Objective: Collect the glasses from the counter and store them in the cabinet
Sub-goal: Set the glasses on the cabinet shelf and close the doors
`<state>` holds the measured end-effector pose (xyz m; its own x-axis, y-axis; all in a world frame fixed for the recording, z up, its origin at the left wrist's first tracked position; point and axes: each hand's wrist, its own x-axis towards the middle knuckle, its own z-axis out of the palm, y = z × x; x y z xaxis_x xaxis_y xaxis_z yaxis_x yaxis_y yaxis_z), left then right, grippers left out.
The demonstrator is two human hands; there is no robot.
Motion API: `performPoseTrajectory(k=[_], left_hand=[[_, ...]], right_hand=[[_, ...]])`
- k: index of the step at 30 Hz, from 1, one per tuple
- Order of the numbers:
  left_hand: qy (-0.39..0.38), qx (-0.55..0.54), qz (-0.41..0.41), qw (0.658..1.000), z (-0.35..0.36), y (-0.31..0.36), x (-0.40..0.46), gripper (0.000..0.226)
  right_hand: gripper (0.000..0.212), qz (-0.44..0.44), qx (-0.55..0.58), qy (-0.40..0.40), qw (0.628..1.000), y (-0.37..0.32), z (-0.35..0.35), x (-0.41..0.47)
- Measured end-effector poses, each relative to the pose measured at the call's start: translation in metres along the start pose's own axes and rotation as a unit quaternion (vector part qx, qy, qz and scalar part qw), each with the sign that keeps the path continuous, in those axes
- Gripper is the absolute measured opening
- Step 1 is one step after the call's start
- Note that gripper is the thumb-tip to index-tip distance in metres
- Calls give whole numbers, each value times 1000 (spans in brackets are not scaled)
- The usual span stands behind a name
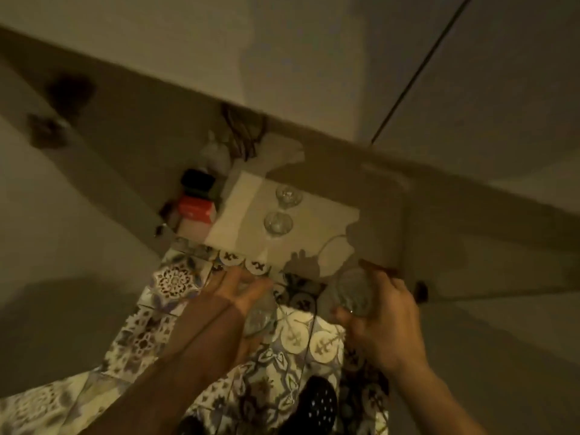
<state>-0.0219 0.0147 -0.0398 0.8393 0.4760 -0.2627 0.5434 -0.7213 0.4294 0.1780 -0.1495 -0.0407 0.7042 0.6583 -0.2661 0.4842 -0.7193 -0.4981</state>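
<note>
Two clear glasses stand on the pale shelf [232, 215] inside the open cabinet, one [278, 223] nearer and one [288, 195] behind it. My right hand [381, 321] is raised just below the shelf's front edge, shut on a third clear glass [353, 291]. My left hand [233, 291] is lifted in front of the patterned tiles, its fingers curled over another clear glass [260, 317] that is blurred and partly hidden by the palm.
A red and white box [196, 215] with a dark lid stands at the shelf's left end, a clear bottle [216, 153] behind it. Patterned wall tiles [175, 281] lie below the cabinet. Closed white cabinet doors [470, 89] fill the upper right.
</note>
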Motion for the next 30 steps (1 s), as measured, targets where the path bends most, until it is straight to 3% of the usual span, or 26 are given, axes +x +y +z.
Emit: performPoseTrajectory(k=[6, 14, 18, 22, 30], left_hand=[[33, 38, -14, 999, 114, -20, 108, 82], [82, 78, 111, 987, 222, -67, 252, 96], [112, 83, 154, 978, 244, -82, 299, 96], [133, 90, 182, 970, 249, -87, 329, 100], [132, 88, 210, 965, 259, -78, 360, 98]], right_hand=[[84, -36, 2, 21, 999, 86, 84, 124], [90, -99, -72, 93, 988, 128, 174, 282], [86, -125, -69, 120, 982, 118, 184, 348], [98, -108, -18, 113, 988, 112, 188, 392], [97, -110, -28, 89, 990, 125, 199, 432]])
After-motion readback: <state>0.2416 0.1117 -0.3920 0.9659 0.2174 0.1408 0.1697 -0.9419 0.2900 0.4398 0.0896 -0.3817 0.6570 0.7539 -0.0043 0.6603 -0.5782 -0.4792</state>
